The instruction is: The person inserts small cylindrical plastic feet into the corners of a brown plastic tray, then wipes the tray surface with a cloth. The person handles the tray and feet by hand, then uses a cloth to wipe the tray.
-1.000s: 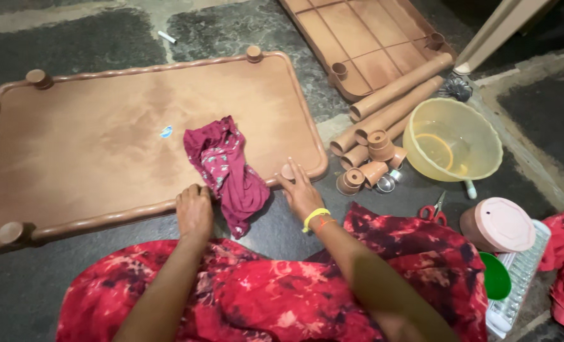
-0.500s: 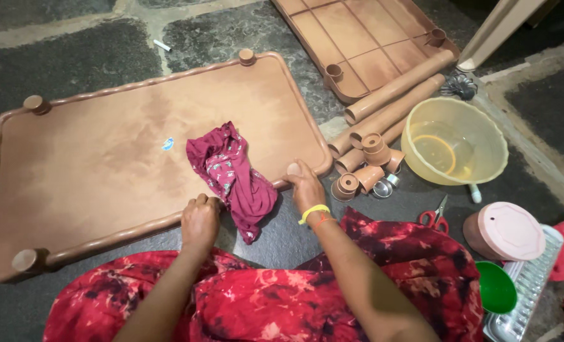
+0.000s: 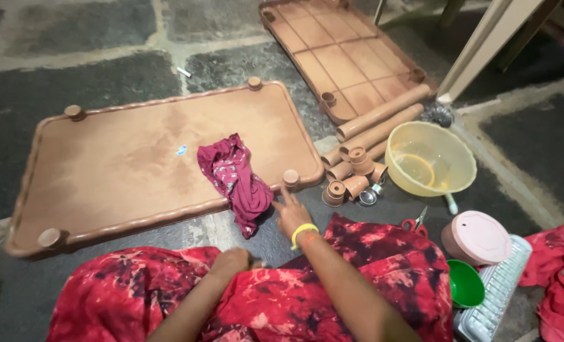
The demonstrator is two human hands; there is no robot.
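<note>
The brown plastic panel lies flat on the dark stone floor, with round sockets at its corners and a wavy rim; most of its smooth, dusty surface is free, and the floor beyond its far edge is open too. The maroon cloth is crumpled on the near right part of the panel and hangs over its near edge onto the floor. The right hand rests just beside the cloth, near the panel's near right corner socket, its grip spread with the fingers pointing at the cloth. The left hand lies on the red patterned fabric near the panel's near edge, its grip curled loosely around nothing. Right of the panel, brown tubes, small caps and a yellow translucent bowl crowd the floor.
</note>
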